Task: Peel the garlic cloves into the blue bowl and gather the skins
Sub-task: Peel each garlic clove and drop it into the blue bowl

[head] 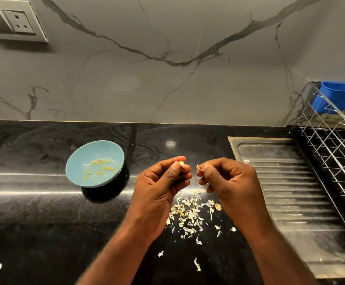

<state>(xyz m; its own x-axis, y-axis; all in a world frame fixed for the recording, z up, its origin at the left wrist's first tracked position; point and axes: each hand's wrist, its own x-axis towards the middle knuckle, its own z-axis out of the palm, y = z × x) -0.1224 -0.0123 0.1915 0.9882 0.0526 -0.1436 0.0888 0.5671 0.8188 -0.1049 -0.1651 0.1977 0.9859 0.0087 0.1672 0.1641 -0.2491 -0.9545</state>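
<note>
A polished black stone bench is seen, streaked with glare and backed by a grey wall of marble-veined slabs. A white switch-and-socket plate is fixed high on the wall at the left. At the right a ribbed steel draining board is set into the bench, and beside it a wire dish rack is placed, in which a bright blue plastic tub is held.

A round pale blue bowl is set on the bench to the left of the hands, and small yellowish peeled garlic cloves are scattered in it. A pale garlic clove is pinched in the grip of the left hand, between thumb and fingertips. The grip of the right hand is clenched on a thin scrap of papery skin, just apart from the clove. A loose heap of whitish garlic skins is spread on the bench beneath the two hands, with stray flakes nearer the camera.
</note>
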